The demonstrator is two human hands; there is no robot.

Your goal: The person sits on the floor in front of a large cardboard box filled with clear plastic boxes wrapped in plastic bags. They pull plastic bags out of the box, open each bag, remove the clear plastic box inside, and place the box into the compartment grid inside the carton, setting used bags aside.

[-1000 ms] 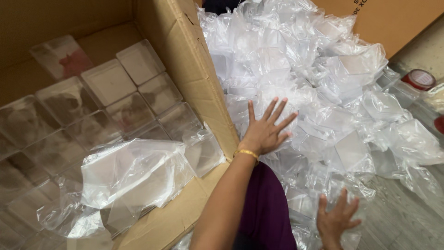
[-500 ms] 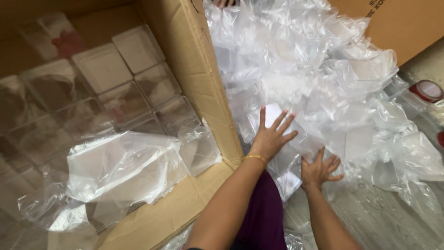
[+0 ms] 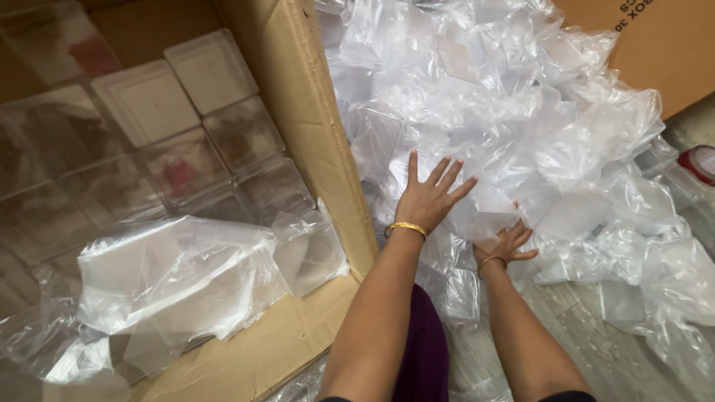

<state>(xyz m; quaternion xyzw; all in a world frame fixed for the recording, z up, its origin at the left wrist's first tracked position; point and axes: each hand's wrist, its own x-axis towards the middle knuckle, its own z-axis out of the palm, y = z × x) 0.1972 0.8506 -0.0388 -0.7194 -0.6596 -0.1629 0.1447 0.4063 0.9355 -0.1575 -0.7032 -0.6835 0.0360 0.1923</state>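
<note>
We see a heap of clear plastic packets (image 3: 521, 126) on the floor, just right of the cardboard box wall (image 3: 313, 126). Clear square containers (image 3: 186, 119) fill the box. Our left hand (image 3: 430, 195) presses flat on the heap, fingers spread. Our right hand (image 3: 508, 244) curls under a packet at the heap's near edge.

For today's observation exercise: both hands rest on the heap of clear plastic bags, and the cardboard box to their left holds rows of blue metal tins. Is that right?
Not quite. In the head view the left hand and right hand do rest on the plastic bags, but the cardboard box holds clear plastic containers, not blue tins.
</note>
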